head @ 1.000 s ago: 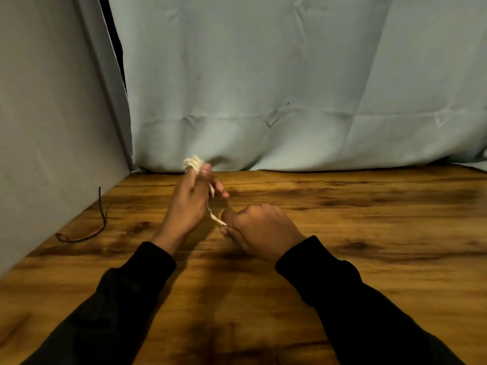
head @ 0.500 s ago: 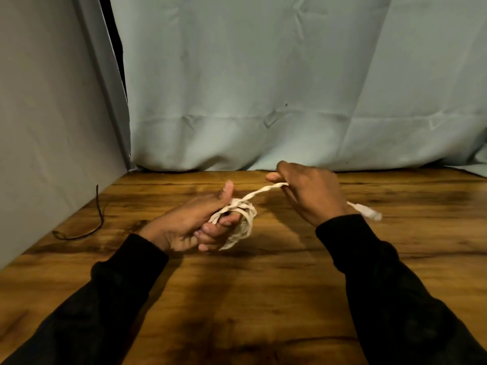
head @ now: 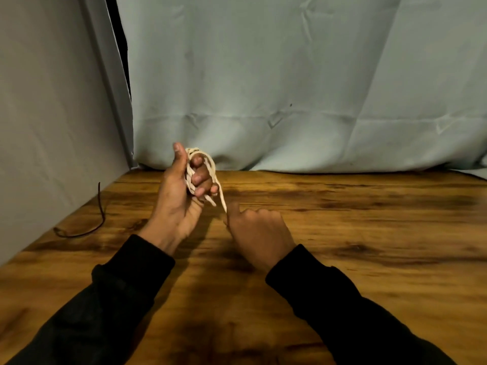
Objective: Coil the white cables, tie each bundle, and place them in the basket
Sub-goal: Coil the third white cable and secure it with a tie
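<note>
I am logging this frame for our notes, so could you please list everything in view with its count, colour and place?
cable: one, white, coiled round the left hand's fingers, a strand running down to the right hand
cord: one, dark, thin, lying on the table at far left by the wall
table: one, brown wood, across the lower frame
backdrop: pale grey-green cloth, behind the table and along the left
sleeves: two, black, lower frame
left hand: raised, holding the coil
right hand: low over the table, curled on the strand
</note>
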